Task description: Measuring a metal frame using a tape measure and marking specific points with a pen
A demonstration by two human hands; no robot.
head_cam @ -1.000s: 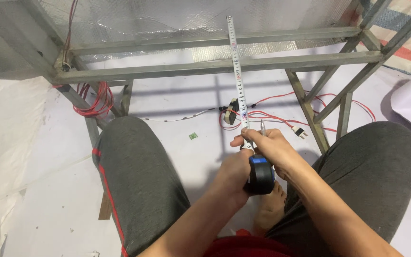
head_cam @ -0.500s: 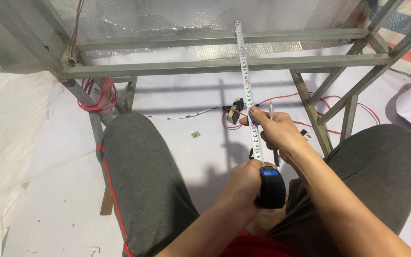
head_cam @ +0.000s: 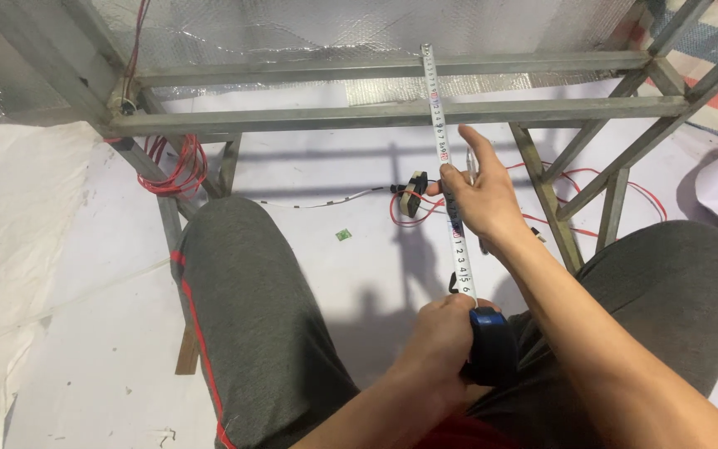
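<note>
Your left hand (head_cam: 438, 345) grips a tape measure case (head_cam: 492, 345) of glossy blue and black plastic. Your right hand (head_cam: 479, 199) pinches its tape (head_cam: 446, 162), a thin strip with a smooth, slightly shiny white face. The frame (head_cam: 392, 116) in front of you is dull grey metal, matt and a little scuffed. Behind it hangs crinkled, shiny silver foil sheeting (head_cam: 309, 25). Your trousers (head_cam: 251, 316) are soft matt grey cloth. The red wires (head_cam: 178, 170) have smooth plastic coating. The floor sheet (head_cam: 60, 249) looks like matt white plastic weave.

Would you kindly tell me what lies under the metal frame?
Under the frame lie a white floor sheet, red wires and a small black part. The right hand and tape cover some wiring.
</note>
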